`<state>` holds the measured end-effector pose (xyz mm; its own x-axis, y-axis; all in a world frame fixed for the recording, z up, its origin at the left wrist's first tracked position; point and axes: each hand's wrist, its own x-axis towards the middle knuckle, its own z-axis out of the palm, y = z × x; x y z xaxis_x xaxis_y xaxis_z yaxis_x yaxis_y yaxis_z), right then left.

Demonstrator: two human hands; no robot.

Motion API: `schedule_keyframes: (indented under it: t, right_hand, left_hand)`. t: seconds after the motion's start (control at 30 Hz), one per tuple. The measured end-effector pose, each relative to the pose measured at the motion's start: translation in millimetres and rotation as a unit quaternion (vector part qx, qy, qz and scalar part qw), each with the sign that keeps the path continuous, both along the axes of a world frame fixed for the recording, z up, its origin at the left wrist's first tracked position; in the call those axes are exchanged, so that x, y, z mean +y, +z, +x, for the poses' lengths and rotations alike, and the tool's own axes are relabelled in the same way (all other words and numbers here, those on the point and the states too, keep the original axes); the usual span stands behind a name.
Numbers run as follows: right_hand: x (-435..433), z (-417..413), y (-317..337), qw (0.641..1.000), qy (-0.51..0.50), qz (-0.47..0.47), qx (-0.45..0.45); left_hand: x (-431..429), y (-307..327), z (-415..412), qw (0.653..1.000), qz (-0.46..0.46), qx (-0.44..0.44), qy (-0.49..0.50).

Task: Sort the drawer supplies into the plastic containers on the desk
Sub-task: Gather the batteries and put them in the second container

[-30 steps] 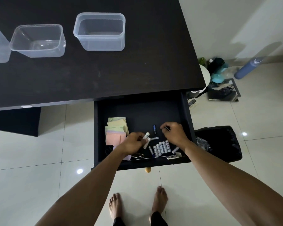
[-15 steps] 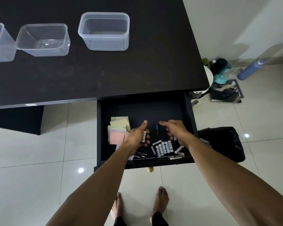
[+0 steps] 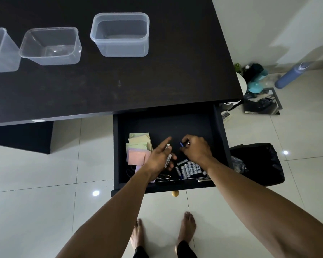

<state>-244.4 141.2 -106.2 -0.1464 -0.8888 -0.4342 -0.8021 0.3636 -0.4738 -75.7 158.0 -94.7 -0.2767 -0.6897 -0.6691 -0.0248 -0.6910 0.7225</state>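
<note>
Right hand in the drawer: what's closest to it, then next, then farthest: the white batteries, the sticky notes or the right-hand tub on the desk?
1. White batteries, right beside the right hand, at the drawer's front.
2. Sticky notes, at the drawer's left side.
3. Right-hand tub, up on the desk.

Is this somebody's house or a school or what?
Probably a room in someone's home: a dark desk with an open drawer of batteries and sticky notes, bare feet on a tiled floor, and a blue bottle by the wall.
</note>
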Motion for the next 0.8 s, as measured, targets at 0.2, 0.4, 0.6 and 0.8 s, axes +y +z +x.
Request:
schedule_keyframes:
  t: [0.2, 0.4, 0.6, 0.8]
  right_hand:
    - [-5, -9, 3, 0.984, -0.07, 0.017, -0.165]
    - [-15, -24, 21, 0.9, -0.231, 0.147, -0.339]
    - [-10, -29, 28, 0.939, -0.157, 0.129, -0.277]
    - [6, -31, 28, 0.988, 0.041, 0.14, -0.049]
  left_hand:
    - [-6, 0, -2, 0.997, 0.053, 0.025, 0.049]
    - [-11, 3, -2, 0.997, 0.066, 0.011, 0.03]
    - [-10, -3, -11, 0.988, -0.019, -0.131, -0.075]
    - [-1, -10, -24, 0.913, -0.169, -0.287, -0.238]
